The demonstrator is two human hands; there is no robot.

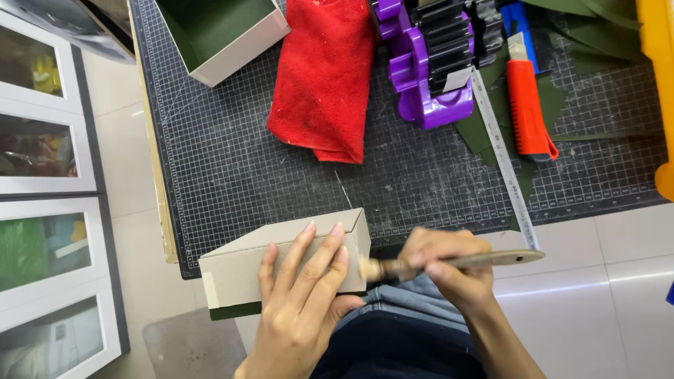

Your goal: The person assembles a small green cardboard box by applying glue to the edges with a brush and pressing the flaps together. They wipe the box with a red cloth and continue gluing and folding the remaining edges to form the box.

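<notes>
My left hand (298, 302) lies flat on the side of a grey cardboard box (281, 245), holding it at the near edge of the cutting mat (232, 168). A strip of dark green shows under the box's lower edge. My right hand (449, 270) grips a wooden-handled brush (491, 259), whose bristle end touches the right end of the box.
On the mat lie a red cloth (324, 77), a purple and black tool block (435, 63), a steel ruler (505, 165), a red utility knife (528, 105), green paper pieces (583, 42) and an open green-lined box (221, 35). White cabinets (42, 175) stand at left.
</notes>
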